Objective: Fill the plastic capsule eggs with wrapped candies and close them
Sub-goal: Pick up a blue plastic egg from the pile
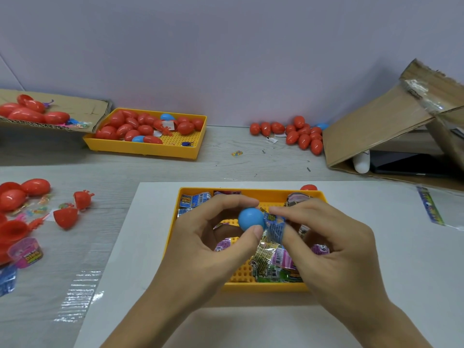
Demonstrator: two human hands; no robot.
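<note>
My left hand [208, 237] pinches a blue egg half [249, 218] between thumb and fingers, above the near yellow tray [200, 287]. My right hand [329, 242] pinches a blue wrapped candy [275, 226] against the egg half's right side. Several more wrapped candies [273, 264] lie in the tray under my hands, with blue packets [194, 199] in its far left corner.
A far yellow tray [175, 151] holds several red and blue eggs. More red eggs [298, 135] lie loose at the back right beside an open cardboard box [376, 126]. Red egg halves [65, 217], eggs and small toys lie at the left. A red egg [308, 187] sits behind the near tray.
</note>
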